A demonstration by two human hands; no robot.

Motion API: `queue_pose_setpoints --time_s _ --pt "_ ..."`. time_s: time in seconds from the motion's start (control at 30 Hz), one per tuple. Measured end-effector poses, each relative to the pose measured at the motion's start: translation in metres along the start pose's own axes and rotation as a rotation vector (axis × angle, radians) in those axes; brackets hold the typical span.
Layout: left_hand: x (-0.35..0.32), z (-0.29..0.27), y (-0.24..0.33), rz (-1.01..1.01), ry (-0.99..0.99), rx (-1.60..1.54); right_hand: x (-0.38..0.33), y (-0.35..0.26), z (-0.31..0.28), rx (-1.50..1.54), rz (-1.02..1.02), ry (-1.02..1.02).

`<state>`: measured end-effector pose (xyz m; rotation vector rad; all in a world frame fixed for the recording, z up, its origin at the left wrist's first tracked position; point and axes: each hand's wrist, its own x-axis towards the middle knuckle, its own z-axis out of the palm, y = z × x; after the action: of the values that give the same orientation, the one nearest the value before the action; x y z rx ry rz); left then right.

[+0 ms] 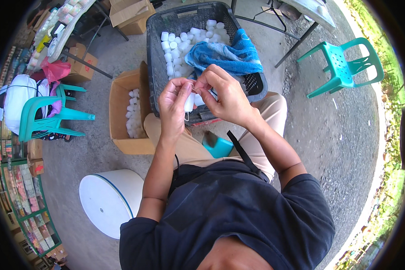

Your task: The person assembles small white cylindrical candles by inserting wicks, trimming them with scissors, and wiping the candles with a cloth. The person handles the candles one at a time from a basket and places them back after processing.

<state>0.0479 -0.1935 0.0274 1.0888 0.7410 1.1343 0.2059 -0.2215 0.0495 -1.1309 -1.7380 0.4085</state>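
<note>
Both my hands meet over the near edge of a black plastic crate [155, 58]. My left hand [172, 105] is closed around a short white cylinder [189, 103], which looks like a candle. A thin pale strand like a wick hangs below it. Thumb and fingertips of my right hand [227, 96] are pinched against the left fingertips, on what looks like the strand's upper end; the exact grip is too small to make out. Many similar white cylinders [180, 42] lie in the crate. A blue towel [229, 56] drapes over its right side, just beyond my right hand.
Left of the crate, an open cardboard box [117, 108] holds more white cylinders. Nearby stand a white round tub [103, 204] and a green plastic chair [45, 112] with bags. Another green chair [346, 65] is at right. Tables [72, 31] stand farther off.
</note>
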Motion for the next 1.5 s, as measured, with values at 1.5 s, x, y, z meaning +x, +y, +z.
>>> queue_pose_setpoints --time_s 1.5 --pt "0.008 0.006 -0.015 0.48 0.068 0.183 -0.009 0.015 0.022 0.412 0.225 0.05"
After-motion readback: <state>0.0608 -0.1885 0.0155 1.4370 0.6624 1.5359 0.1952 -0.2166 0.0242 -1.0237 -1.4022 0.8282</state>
